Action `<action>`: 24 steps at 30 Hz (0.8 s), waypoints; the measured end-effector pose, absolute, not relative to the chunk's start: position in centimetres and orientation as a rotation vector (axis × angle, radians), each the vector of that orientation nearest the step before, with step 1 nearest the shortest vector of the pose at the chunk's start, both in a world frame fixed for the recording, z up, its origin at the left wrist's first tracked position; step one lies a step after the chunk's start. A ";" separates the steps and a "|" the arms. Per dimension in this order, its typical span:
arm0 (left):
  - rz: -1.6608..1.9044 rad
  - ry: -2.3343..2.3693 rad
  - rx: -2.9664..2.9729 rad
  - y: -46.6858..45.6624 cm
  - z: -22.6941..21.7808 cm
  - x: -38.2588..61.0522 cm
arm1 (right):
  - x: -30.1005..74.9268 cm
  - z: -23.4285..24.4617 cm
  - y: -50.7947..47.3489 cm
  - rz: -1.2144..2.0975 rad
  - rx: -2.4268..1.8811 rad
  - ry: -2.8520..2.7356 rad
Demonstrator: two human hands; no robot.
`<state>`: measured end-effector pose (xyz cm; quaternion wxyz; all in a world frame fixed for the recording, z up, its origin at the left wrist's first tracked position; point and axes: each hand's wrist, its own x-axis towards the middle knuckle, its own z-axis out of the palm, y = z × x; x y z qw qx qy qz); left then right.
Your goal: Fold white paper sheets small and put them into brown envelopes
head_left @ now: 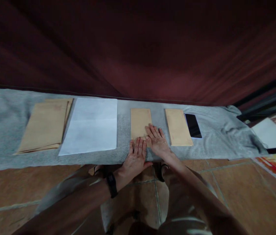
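Observation:
A brown paper envelope (139, 121) lies flat in front of me on a grey cloth. My left hand (136, 160) rests on its near end, palm down with the fingers stretched out. Pressed flat on its lower right part is my right hand (157, 142), fingers spread and pointing up and to the left. Between the fingertips a bit of the envelope's near end, perhaps a flap, shows partly. Just right of my right hand lies another brown envelope or a neat stack of them (178, 127).
Left of the envelope are white paper sheets (93, 127) and, beyond them, a pile of larger brown envelopes (46, 125). A dark-screened phone (193, 125) lies at the right. The grey cloth (221, 130) covers a narrow bench, with a dark red curtain (138, 58) behind it.

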<state>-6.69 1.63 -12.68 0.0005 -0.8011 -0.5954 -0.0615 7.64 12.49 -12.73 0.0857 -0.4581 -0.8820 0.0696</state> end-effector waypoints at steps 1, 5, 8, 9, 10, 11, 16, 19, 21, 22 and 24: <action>-0.197 -1.878 -2.504 1.6 -12.7 -6.8 | 7.8 -12.8 12.6 0.198 -1.373 -2.624; -0.216 -1.876 -2.454 1.4 -12.7 -7.2 | 8.1 -13.1 12.9 0.170 -1.411 -2.592; -0.226 -1.868 -2.445 1.4 -12.8 -7.5 | 8.3 -13.3 13.0 0.151 -1.431 -2.553; -0.224 -1.865 -2.448 1.4 -12.8 -7.6 | 8.3 -13.3 13.1 0.145 -1.439 -2.540; -0.219 -1.861 -2.450 1.5 -12.9 -7.7 | 8.4 -13.3 13.2 0.142 -1.450 -2.527; -0.214 -1.860 -2.450 1.5 -12.9 -7.7 | 8.5 -13.3 13.4 0.141 -1.462 -2.514; -0.245 -1.864 -2.443 1.5 -13.1 -7.7 | 8.4 -12.3 14.1 0.171 -1.409 -2.491; -0.254 -1.844 -2.435 1.3 -12.9 -7.7 | 7.7 -11.3 14.1 0.288 -1.157 -2.613; -0.249 -1.825 -2.447 1.3 -12.8 -7.8 | 7.0 -10.7 14.0 0.391 -0.965 -2.729; -0.247 -1.821 -2.454 1.2 -12.7 -7.8 | 6.7 -10.5 13.9 0.432 -0.898 -2.777; -0.243 -1.807 -2.474 1.2 -12.7 -7.9 | 6.1 -10.2 13.9 0.475 -0.844 -2.837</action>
